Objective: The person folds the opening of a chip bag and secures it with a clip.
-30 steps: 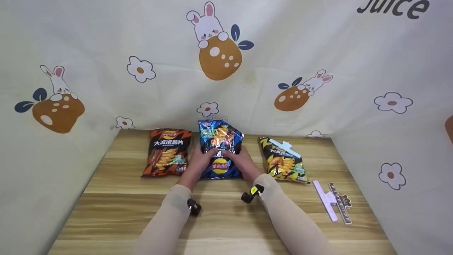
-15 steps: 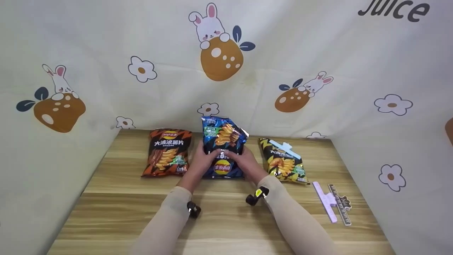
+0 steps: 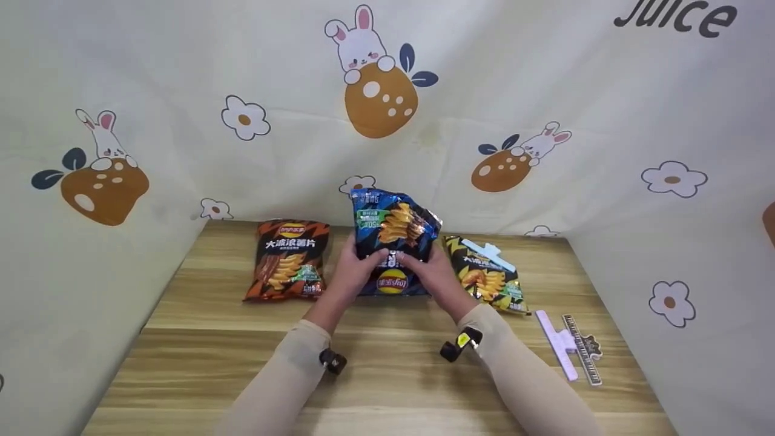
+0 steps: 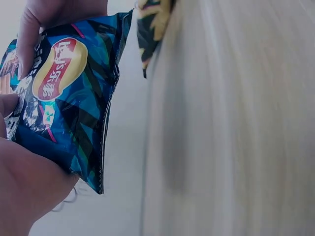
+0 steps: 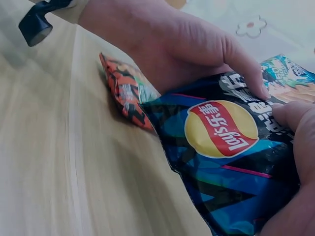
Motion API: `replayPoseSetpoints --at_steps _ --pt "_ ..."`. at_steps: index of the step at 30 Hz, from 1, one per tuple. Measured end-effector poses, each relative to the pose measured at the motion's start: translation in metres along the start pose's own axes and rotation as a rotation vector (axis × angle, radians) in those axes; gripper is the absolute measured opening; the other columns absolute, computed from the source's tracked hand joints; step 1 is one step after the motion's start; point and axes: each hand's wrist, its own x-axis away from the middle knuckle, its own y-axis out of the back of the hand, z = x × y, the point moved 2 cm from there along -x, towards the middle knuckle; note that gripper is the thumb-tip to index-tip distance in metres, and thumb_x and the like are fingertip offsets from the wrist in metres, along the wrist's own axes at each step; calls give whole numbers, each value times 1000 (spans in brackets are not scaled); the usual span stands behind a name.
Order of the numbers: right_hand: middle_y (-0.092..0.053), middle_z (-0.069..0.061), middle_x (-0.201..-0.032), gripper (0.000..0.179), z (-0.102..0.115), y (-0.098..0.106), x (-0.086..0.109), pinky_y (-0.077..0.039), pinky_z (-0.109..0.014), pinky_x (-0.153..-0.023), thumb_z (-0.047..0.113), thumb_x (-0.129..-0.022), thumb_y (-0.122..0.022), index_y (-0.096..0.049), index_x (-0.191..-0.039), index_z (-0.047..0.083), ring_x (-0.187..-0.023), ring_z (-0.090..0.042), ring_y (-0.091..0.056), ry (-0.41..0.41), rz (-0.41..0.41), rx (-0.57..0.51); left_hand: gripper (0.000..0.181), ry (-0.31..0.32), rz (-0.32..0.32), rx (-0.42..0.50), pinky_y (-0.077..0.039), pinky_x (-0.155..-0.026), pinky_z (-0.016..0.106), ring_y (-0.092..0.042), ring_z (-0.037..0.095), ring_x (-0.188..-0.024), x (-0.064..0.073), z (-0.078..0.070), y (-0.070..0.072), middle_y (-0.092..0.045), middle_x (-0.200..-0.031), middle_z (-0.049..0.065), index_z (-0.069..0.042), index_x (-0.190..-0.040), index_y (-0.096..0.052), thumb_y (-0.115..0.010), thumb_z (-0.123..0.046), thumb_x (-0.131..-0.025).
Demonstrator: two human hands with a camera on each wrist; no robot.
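My left hand (image 3: 351, 272) and right hand (image 3: 441, 280) grip a blue chip bag (image 3: 396, 224) from its two sides, thumbs pressed on its front. The bag is upside down, with its round Lay's logo at the lower end. Its upper right edge looks folded and silvery. In the left wrist view the bag's lower edge hangs above the wooden table (image 4: 221, 123). My other fingers are hidden behind the bag.
An orange-and-black chip bag (image 3: 287, 260) lies at the left. At the right lies a yellow-and-black chip bag (image 3: 487, 284) with a light blue clip (image 3: 489, 254) across its top. A lilac clip (image 3: 558, 345) and a dark patterned clip (image 3: 584, 351) lie near the right edge. A printed curtain (image 3: 290, 157) stands behind.
Both hands have raised the blue chip bag and moved it slightly right, nearer the yellow one. The other bags and the clips have stayed in place.
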Motion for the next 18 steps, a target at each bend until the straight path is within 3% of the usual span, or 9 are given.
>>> replayPoseSetpoints --at_steps 10,18 --pt "-72 -13 -136 73 18 18 29 -61 -41 -102 33 -96 -89 -53 -154 4 -122 -28 -72 71 39 -19 80 6 64 6 -49 -119 54 -63 33 -136 20 -21 -14 -65 -150 16 -9 -164 -45 -85 -29 -98" --pt "-69 -18 -139 74 31 29 48 -61 -38 -101 24 -98 -86 -47 -157 1 -123 -30 -71 97 49 -33 73 -55 135 -1 -54 -114 51 -65 34 -134 34 -40 -23 -66 -146 18 -4 -160 -46 -83 -25 -100"
